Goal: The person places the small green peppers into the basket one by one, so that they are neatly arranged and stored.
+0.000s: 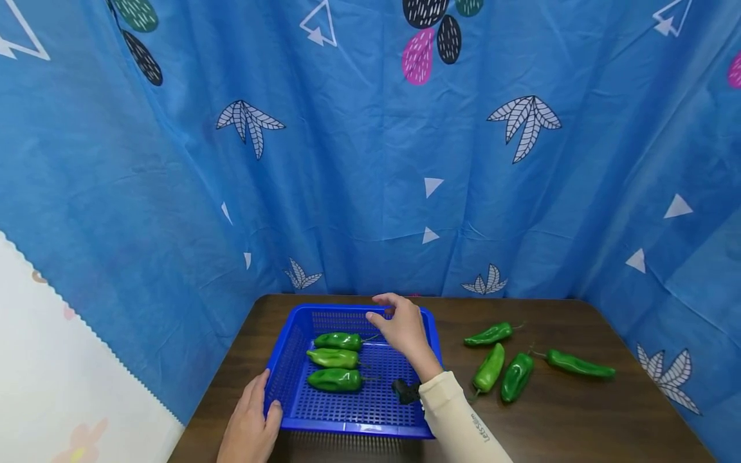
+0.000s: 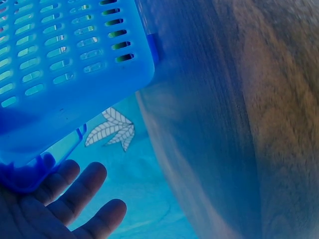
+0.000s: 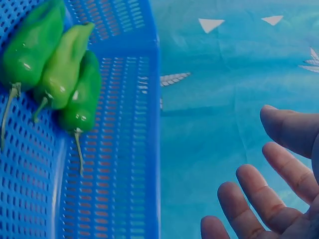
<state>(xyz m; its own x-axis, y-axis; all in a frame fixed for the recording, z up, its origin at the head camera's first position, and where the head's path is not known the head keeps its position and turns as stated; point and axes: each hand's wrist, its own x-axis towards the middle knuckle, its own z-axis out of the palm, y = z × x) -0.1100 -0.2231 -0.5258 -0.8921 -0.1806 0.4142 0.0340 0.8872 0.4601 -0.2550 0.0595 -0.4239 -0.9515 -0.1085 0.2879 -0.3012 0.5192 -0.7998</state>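
Observation:
A blue slotted plastic basket stands on the wooden table. Inside it, three green peppers lie side by side toward the left, their stems pointing right. My left hand rests at the basket's left rim, its fingers along the outer side; the left wrist view shows those fingers extended by the rim. Over the basket's far right part hovers my right hand, thumb and fingers spread apart and holding nothing. In the right wrist view the fingers are loose beside the basket wall.
To the right of the basket, several more green peppers lie on the table. A small black object shows at the right wrist, over the basket. Behind the table hangs a blue patterned curtain.

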